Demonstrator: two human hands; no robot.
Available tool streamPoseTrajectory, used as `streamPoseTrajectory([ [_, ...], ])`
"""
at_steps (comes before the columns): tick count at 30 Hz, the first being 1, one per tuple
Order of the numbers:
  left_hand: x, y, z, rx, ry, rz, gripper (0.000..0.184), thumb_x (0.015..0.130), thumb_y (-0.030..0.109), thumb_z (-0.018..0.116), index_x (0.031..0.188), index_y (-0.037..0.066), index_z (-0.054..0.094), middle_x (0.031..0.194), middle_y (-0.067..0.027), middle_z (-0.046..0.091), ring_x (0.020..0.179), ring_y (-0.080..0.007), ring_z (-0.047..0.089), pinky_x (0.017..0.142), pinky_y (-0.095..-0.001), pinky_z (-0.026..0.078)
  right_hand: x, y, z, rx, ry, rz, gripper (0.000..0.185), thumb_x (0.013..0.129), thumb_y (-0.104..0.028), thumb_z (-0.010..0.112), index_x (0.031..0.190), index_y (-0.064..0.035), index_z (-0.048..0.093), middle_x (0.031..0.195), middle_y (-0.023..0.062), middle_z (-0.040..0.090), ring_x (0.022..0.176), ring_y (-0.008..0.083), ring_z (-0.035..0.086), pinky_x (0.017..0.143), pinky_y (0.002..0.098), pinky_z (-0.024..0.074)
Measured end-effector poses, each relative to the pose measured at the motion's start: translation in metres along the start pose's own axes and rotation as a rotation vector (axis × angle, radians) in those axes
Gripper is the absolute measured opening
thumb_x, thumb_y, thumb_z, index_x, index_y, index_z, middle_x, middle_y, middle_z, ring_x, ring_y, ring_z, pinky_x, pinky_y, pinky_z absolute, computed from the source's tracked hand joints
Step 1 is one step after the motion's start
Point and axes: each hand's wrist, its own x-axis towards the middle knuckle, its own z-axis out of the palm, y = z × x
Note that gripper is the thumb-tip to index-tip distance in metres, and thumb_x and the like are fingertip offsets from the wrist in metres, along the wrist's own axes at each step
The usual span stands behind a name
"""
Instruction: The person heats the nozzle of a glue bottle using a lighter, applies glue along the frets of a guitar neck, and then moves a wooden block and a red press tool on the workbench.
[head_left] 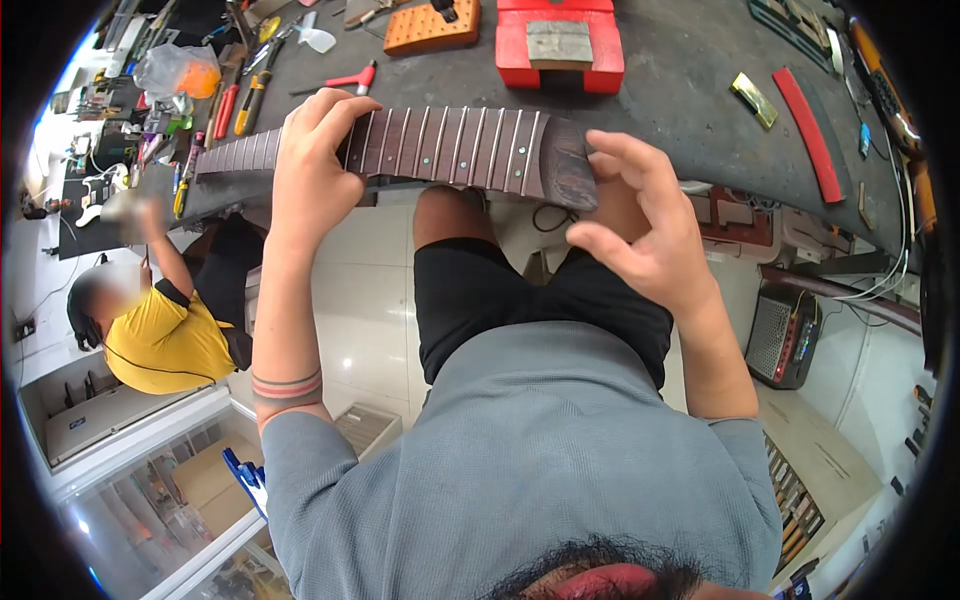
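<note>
A guitar neck [450, 148] with a dark fretted fingerboard and small pale-green dots lies along the near edge of the bench, fret side up. My left hand [314, 165] is closed over it toward its left part, fingers across the frets. At the neck's right end is a bare, curved dark wood piece. Beside that end is my right hand [650, 225], its fingers spread and thumb apart. Whether a fingertip touches the wood there, I cannot tell.
On the dark workbench [690, 120] stand a red block-like fixture [560, 75] and an orange holed block [432, 28]. A red-handled tool [350, 79] lies behind the neck; pliers and other tools crowd the left. A person in yellow [175, 335] works at left.
</note>
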Motion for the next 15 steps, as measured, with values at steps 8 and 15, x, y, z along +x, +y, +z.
streamPoseTrajectory([
  [8, 0.008, -0.005, 0.058, 0.02, -0.03, 0.036, 0.062, 0.064, -0.017, 0.068, 0.121, 0.006, 0.078, 0.116, -0.0127, 0.073, 0.116, -0.0415, 0.069, 0.097, -0.0479, 0.054, 0.01, 0.036, -0.013, -0.592, -0.097, -0.145, 0.054, 0.089, -0.021, 0.091, 0.138, -0.0076, 0.072, 0.112, 0.0098, 0.07, 0.109, 0.0333, 0.066, 0.106, 0.0488, 0.0471],
  [15, 0.009, -0.002, 0.062, 0.038, -0.128, -0.026, 0.071, 0.067, -0.017, 0.063, 0.133, 0.009, 0.071, 0.126, -0.0102, 0.066, 0.133, -0.0361, 0.06, 0.111, -0.0446, 0.044, 0.018, 0.043, -0.014, -0.673, -0.068, -0.091, 0.047, 0.088, -0.02, 0.091, 0.131, -0.0078, 0.077, 0.121, 0.0071, 0.072, 0.117, 0.0315, 0.066, 0.107, 0.0477, 0.0465],
])
